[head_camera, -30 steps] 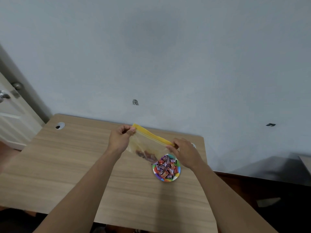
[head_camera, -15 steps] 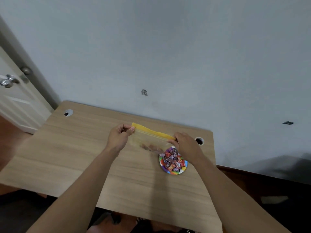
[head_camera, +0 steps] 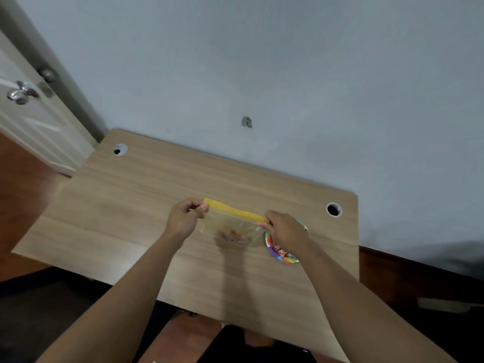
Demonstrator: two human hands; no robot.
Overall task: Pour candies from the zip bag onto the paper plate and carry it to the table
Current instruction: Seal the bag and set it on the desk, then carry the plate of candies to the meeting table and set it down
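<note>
A clear zip bag [head_camera: 231, 226] with a yellow zip strip hangs just above the wooden table [head_camera: 131, 210], a few candies still at its bottom. My left hand [head_camera: 184, 218] pinches the strip's left end and my right hand [head_camera: 285, 231] pinches its right end. A rainbow-rimmed paper plate [head_camera: 281, 254] holding wrapped candies lies on the table under my right hand, which hides most of it.
The table stands against a grey wall, with cable holes at its back left [head_camera: 120, 149] and back right [head_camera: 333, 209]. A white door with a metal handle [head_camera: 19, 93] is at the far left. Dark floor lies below the table's front edge.
The view has shifted, so the table sits lower and further right. The bag has dropped closer to the table and my right hand now covers most of the plate.
</note>
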